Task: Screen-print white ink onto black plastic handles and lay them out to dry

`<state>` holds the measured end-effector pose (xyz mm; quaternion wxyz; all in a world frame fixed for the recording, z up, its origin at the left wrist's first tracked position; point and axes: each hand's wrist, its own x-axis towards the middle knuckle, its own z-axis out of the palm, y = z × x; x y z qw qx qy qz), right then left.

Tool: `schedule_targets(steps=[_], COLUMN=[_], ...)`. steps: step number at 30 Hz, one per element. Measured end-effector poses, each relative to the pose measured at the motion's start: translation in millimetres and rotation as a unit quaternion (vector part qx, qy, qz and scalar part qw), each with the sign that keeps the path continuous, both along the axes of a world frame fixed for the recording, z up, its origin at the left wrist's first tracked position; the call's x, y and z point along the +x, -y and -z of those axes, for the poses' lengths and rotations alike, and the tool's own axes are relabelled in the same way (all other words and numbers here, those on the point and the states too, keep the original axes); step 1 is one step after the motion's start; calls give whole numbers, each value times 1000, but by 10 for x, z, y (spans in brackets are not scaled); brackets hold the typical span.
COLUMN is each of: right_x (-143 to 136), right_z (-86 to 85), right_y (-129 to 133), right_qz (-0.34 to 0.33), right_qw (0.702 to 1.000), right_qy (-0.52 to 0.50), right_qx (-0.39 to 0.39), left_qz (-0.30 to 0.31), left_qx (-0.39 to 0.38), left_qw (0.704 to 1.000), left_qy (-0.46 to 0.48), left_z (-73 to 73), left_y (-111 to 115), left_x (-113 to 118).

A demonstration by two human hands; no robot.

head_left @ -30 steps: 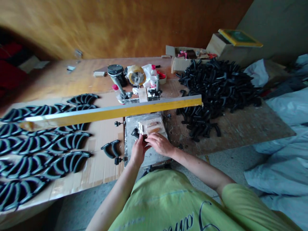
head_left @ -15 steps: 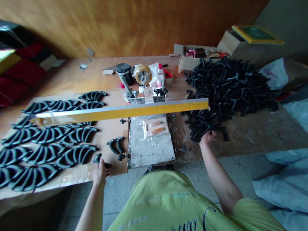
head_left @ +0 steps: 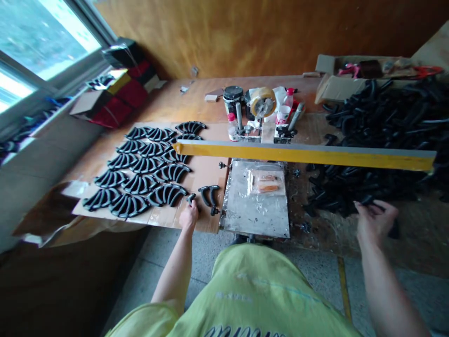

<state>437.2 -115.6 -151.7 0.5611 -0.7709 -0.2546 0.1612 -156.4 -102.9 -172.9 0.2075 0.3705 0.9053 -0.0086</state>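
Observation:
My left hand (head_left: 189,216) is closed on a black curved handle (head_left: 191,198), its end sticking up past my fingers, just over the cardboard sheet. Two more black handles (head_left: 209,194) lie side by side a little to its right. Rows of nested black handles (head_left: 138,183) cover the cardboard (head_left: 206,168) on the left. At the near edge of a big heap of loose black handles (head_left: 379,117), my right hand (head_left: 377,222) pinches one handle between thumb and fingers; much of that piece is hidden by the hand.
A yellow-sided bar (head_left: 301,154) runs crosswise above a metal plate (head_left: 254,215) carrying a small clear packet (head_left: 267,183). Behind it stand a tape roll (head_left: 263,103), a dark tub (head_left: 233,99) and red-capped bottles. An open carton (head_left: 342,86) sits back right; red boxes (head_left: 121,100) stand left.
The view has swung left, bringing the window in and shifting everything rightward. My left hand has tilted its handle more end-up. My right hand stays at the heap's near edge, fingers now round a handle.

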Motion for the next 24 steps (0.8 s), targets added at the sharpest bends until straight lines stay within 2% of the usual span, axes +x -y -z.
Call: schedule_targets(steps=[2,4,6,8,10,12,16,19,21,22,24], right_x=[-282,-655,-1058,-1421,-1689,-1843,-1912,-1933,-1987,-2027,-2128], right_z=[-219,-352,-383,-331,-238,-155,-149,-243,-281,-281,-244], right_y=[-91,-226,-386,-555,-714,-839,-909,-851,-825,-822,-830], right_qz=[-84,-190,-264,-312,-352,-384,-420,-422,-447,-476,-544], right_qw=[991,963,936,922,919,912,867,831,799,776,724], right_qy=[-96,-187,-235,-225,-156,-40,205,339,394,410,423], right_qx=[50,37,5,-36,-90,-142,-170,-130,-80,-55,-25], left_qz=[-13,-4,19,43,55,58,54,52,64,76,114], left_qx=[-26,-38,-38,-36,-37,-41,-4,71,157,213,345], left_qw=[1000,999,999,998,998,997,998,996,985,973,919], left_qy=[-12,-17,-15,-11,-11,-15,-32,-32,1,36,154], left_z=[-4,-18,-42,-74,-110,-147,-272,-517,-789,-952,-1297], left_y=[-59,-112,-144,-152,-133,-97,-66,-186,-352,-452,-666], left_x=[38,87,127,145,138,114,82,167,324,436,714])
